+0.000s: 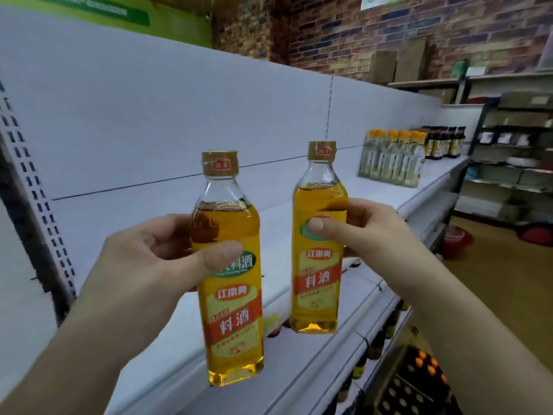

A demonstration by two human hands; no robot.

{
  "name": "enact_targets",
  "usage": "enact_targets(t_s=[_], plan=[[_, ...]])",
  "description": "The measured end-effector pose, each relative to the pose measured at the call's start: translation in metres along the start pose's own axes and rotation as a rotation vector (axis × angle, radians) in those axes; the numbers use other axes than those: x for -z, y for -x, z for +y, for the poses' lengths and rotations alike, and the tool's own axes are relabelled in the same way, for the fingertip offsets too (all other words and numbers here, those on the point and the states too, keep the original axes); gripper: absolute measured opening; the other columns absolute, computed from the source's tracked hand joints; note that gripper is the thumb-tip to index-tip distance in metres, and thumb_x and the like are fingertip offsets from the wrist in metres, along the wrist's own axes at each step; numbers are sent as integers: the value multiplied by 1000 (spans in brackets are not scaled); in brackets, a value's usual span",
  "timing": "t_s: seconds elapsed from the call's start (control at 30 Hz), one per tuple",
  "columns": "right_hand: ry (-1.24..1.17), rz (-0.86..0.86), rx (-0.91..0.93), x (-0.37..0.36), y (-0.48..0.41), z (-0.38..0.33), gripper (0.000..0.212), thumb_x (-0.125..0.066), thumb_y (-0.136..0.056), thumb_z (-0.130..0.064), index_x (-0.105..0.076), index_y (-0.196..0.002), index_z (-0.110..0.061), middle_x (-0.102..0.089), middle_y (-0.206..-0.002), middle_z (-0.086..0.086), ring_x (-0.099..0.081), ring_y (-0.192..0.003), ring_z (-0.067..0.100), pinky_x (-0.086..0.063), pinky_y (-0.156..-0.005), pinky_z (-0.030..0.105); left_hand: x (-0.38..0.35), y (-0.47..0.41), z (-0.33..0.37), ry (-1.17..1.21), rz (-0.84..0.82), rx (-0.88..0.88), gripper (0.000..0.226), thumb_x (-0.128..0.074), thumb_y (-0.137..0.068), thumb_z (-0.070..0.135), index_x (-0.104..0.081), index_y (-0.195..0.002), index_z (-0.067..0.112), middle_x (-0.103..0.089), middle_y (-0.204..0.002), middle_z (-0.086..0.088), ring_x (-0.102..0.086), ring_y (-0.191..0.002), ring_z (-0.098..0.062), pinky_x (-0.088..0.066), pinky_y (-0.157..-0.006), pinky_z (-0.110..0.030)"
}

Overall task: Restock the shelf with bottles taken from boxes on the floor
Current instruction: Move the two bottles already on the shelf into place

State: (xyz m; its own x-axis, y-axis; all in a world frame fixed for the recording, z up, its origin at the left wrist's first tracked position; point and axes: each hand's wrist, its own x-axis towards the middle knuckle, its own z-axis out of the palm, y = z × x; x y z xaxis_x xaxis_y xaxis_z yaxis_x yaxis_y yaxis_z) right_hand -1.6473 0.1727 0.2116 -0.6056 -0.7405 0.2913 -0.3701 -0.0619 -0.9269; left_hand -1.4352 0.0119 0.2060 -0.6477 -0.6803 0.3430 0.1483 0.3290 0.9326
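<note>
Two bottles of amber liquid are held upright and side by side, a little apart, over the white shelf (302, 363). The left bottle (232, 313) is gripped by the left hand (149, 253), with the thumb pressed across the top of its yellow label and the fingers curled round the far side. The right bottle (318, 283) is gripped in the same way by the right hand (363, 235), with the thumb laid on the front just below the shoulder. Whether either base touches the shelf cannot be told. Farther along the shelf a wrapped pack of orange-capped bottles (392, 160) is seen, with dark bottles (446, 142) just beyond it. At the lower right, on the floor, a box (416, 384) filled with bottles is partly seen.
</note>
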Motion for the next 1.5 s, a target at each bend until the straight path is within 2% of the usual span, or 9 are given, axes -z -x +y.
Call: enact_targets(t_s=[0.07,0.17,0.33,0.43,0.57,0.67,1.07,1.17,1.5], plan=[[8,-16,13,-3,-16,-1,40,-80,-72,-36,-77,-108,-19,-80,-101,2,-77,-94,23,-59,-94,53,4,-13,-5,9,-12,6,54,-99,-39,23,-81,-90,24,-80,-88,-3,-78,-79,-22,-65,-67,-38],[13,-49,36,-8,-39,-6,40,-80,-70,-36,-77,-107,-19,-80,-100,3,-77,-94,24,-58,-94,55,10,-30,-10,32,-8,2,48,-94,-44,40,-81,-90,33,-80,-91,-3,-78,-81,-23,-65,-68,-37],[-26,-144,65,-18,-76,-7,42,-81,-70,-33,-77,-108,-16,-79,-102,7,-76,-97,28,-57,-95,58,16,-49,-17,1,56,16,63,-91,-37,49,-80,-97,33,-80,-94,-2,-78,-84,-22,-59,-81,-44],[-12,-189,84,-23,-98,-3,46,-80,-72,-38,-76,-111,-15,-79,-103,6,-76,-97,26,-57,-95,58,16,-59,-21,-29,102,8,78,-92,-28,60,-80,-100,33,-80,-95,-2,-79,-85,-23,-64,-71,-36],[-7,-284,119,-26,-131,6,44,-78,-73,-41,-76,-110,-18,-79,-102,2,-77,-96,22,-58,-94,56,10,-68,-21,-26,195,16,52,-96,-48,32,-80,-96,20,-80,-90,-3,-79,-80,-23,-64,-63,-28],[-39,-375,157,-26,-158,13,39,-77,-73,-38,-76,-108,-22,-80,-100,-1,-77,-93,18,-61,-92,50,4,-77,-20,-82,293,27,50,-81,-58,29,-76,-106,19,-80,-91,-2,-79,-81,-22,-65,-65,-32],[-117,-728,179,-43,-239,44,27,-79,-87,-24,-74,-112,-20,-80,-103,-1,-77,-95,17,-61,-89,42,-14,-104,-25,-217,629,64,44,-78,-68,28,-73,-111,19,-80,-96,1,-78,-86,-18,-61,-70,-33],[-116,-765,154,-59,-247,51,32,-82,-84,-26,-73,-114,-19,-80,-103,-1,-77,-96,18,-61,-91,45,-10,-102,-30,-203,690,70,41,-78,-71,25,-73,-111,18,-80,-96,3,-78,-86,-16,-61,-63,-23],[-180,-722,75,-126,-252,64,33,-85,-82,-24,-72,-112,-16,-80,-100,0,-78,-92,18,-62,-87,44,29,-101,-57,-178,764,115,29,-81,-82,16,-72,-109,18,-80,-98,2,-78,-86,-16,-59,-61,-22]])
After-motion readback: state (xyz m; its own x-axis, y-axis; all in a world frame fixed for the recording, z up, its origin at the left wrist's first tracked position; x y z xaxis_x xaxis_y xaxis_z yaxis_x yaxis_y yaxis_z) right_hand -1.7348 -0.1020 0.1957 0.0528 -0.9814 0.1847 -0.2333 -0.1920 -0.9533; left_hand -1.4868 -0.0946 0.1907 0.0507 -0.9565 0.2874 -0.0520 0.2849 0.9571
